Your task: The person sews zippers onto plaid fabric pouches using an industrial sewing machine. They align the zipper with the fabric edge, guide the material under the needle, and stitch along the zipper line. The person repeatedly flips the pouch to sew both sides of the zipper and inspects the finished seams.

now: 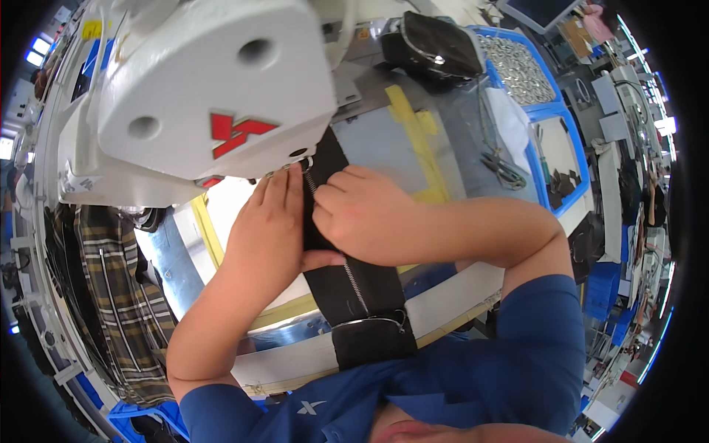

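A long black fabric piece (325,292) with a metal zipper (355,285) down its middle lies under the white sewing machine head (177,81) and hangs over the table's front edge. My left hand (266,229) rests flat along the fabric's left side, fingers stretched toward the machine and thumb reaching across to the zipper. On the zipper's right side, my right hand (362,214) has its fingers curled in and pressed onto the fabric. Both hands' fingertips are close to the machine's underside. The machine head hides the needle area.
Yellow tape strips (415,140) mark the work surface. A black shiny pouch (436,52) sits at the back right, beside a blue bin of small metal parts (517,70) and a second blue tray (581,155). Plaid fabric with zippers (122,303) hangs at the left.
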`<state>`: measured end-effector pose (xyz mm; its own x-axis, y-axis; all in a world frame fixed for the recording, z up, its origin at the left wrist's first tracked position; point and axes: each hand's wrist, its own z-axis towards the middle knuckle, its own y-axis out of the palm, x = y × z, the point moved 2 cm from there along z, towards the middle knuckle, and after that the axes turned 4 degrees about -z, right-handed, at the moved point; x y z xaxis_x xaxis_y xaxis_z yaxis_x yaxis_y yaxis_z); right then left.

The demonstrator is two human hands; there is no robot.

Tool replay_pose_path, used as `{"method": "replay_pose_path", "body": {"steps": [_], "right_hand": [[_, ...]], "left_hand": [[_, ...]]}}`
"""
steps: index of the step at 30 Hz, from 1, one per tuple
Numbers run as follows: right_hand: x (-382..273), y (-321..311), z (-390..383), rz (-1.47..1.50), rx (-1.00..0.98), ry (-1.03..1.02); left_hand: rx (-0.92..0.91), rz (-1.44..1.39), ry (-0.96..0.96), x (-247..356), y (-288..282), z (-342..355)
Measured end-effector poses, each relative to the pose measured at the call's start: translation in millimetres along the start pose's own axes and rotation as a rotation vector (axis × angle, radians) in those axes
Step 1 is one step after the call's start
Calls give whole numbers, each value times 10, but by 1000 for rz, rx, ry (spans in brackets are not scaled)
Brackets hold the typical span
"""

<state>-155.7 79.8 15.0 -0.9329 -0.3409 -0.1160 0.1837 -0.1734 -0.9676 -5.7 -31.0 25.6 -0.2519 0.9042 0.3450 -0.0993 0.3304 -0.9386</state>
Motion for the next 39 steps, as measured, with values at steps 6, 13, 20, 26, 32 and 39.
{"method": "replay_pose_path", "body": {"steps": [6,13,20,26,32,39], "right_hand": [[-184,-244,-85,96,-201,-108],[1264,-676,-151,-284,284,571],[1735,-828,-485,-303,355,773],[254,-1675,-345,184,382,902],[24,-1068,-186,782,110,465],[152,-528,-45,609,233,390]], "left_hand": [[-112,85,-103,58,-182,-171],[281,-104,-110,55,-46,-202],[432,-169,100,-60,93,-156],[437,-501,117,-81,15,-226],[197,-1342,-89,-67,93,-273],[543,-1205,-151,-92,45,-302]]}}
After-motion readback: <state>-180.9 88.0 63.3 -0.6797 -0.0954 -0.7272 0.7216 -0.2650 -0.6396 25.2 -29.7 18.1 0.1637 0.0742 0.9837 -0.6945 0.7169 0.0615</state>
